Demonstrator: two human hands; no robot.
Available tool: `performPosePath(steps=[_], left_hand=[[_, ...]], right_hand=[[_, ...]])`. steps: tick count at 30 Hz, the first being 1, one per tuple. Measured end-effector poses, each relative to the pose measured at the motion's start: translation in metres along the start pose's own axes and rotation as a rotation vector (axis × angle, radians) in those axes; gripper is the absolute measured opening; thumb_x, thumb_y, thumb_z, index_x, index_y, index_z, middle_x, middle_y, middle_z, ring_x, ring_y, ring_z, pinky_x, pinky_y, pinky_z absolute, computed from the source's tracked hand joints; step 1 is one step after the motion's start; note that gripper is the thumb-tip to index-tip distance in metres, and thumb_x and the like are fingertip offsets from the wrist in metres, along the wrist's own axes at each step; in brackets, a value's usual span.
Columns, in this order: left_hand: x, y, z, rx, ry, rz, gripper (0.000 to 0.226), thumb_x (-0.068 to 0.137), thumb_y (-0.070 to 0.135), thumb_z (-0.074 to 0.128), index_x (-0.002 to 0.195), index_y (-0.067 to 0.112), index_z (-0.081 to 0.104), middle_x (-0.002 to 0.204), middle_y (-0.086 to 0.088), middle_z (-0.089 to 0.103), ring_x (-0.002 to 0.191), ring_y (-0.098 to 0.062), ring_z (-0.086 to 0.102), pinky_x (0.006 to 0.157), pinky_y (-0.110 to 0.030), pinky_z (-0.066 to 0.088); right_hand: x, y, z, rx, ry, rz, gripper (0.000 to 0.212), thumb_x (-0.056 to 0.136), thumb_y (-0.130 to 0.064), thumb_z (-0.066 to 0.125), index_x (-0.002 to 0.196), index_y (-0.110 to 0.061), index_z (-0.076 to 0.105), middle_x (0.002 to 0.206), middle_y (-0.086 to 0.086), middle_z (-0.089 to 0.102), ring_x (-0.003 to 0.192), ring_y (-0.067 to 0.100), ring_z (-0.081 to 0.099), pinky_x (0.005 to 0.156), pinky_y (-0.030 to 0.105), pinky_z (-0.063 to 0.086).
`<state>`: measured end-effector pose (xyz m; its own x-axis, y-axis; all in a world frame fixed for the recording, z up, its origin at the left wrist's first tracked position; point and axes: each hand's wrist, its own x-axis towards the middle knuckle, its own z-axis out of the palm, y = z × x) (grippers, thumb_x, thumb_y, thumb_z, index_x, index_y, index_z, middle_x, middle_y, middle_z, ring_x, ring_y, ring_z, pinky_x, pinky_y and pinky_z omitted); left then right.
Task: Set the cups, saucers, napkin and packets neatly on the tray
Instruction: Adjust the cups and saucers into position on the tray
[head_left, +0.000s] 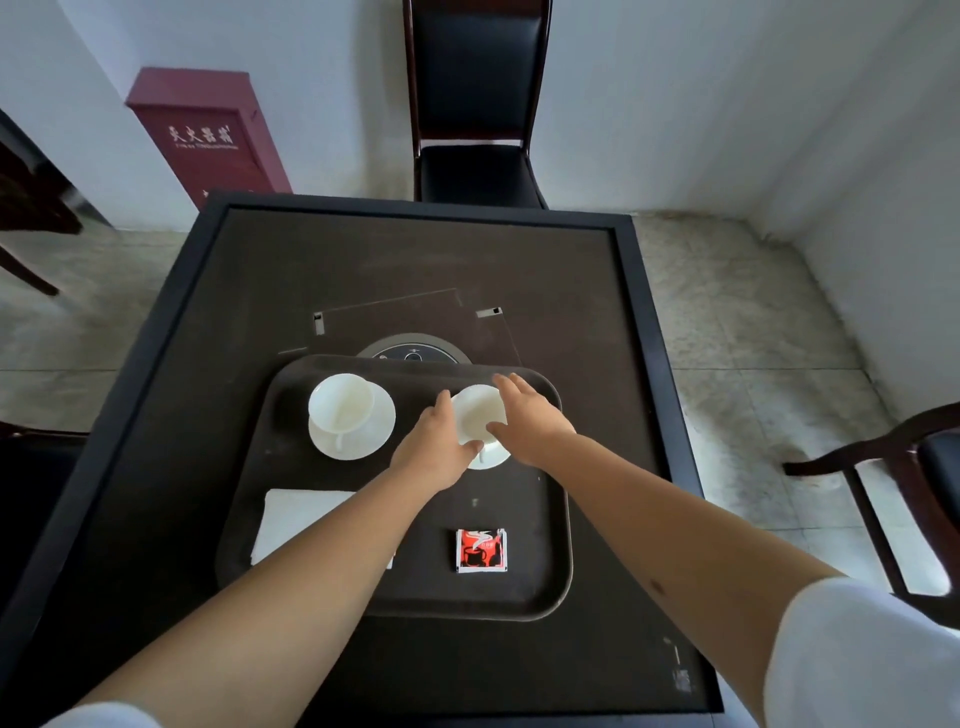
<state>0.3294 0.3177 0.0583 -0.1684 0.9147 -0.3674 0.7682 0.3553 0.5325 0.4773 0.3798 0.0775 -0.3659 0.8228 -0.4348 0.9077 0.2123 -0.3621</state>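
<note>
A dark tray (550, 571) lies on the table. At its far left a white cup (340, 402) stands on a white saucer (371, 434). At the far right a second white cup (479, 413) sits on its saucer (491, 460). My left hand (434, 449) and my right hand (527, 423) hold this cup from either side, fingers curved round its rim. A white napkin (296, 522) lies at the tray's near left, partly hidden by my left forearm. A red coffee packet (480, 551) lies at the near right of the tray.
The tray rests on a dark square table (208, 322) with a raised black rim and a round control panel (415, 353) just behind the tray. A black chair (475, 130) stands beyond the table, another chair (924, 467) to the right. A red cabinet (208, 135) stands far left.
</note>
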Motion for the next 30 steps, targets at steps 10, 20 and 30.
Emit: performPosePath(steps=[10,20,30], left_hand=[[0.012,-0.013,0.003,-0.208,-0.080,-0.038,0.053,0.091,0.034,0.066,0.138,0.023,0.043,0.121,-0.003,0.066,0.106,-0.026,0.062,0.084,-0.036,0.050],[0.016,-0.004,0.000,-0.279,-0.054,-0.115,0.045,0.090,0.018,0.057,0.132,0.028,0.044,0.107,-0.005,0.066,0.089,-0.026,0.067,0.079,-0.045,0.057],[0.013,0.008,-0.009,-0.145,0.028,-0.068,0.041,0.092,0.017,0.057,0.133,0.025,0.052,0.118,-0.004,0.067,0.104,-0.027,0.061,0.083,-0.040,0.053]], right_hand=[[0.015,0.009,0.008,0.013,-0.082,-0.078,0.070,0.097,-0.020,0.053,0.156,-0.018,0.013,0.161,0.002,0.024,0.136,0.030,0.039,0.098,0.038,0.043],[0.013,0.020,0.002,-0.067,0.037,0.033,0.029,0.097,-0.027,0.048,0.121,-0.012,0.046,0.104,0.013,0.062,0.083,0.033,0.056,0.062,0.035,0.044],[0.030,0.009,-0.008,-0.106,0.012,-0.058,0.020,0.093,-0.012,0.045,0.107,-0.019,0.058,0.100,0.008,0.061,0.088,0.033,0.059,0.068,0.035,0.051]])
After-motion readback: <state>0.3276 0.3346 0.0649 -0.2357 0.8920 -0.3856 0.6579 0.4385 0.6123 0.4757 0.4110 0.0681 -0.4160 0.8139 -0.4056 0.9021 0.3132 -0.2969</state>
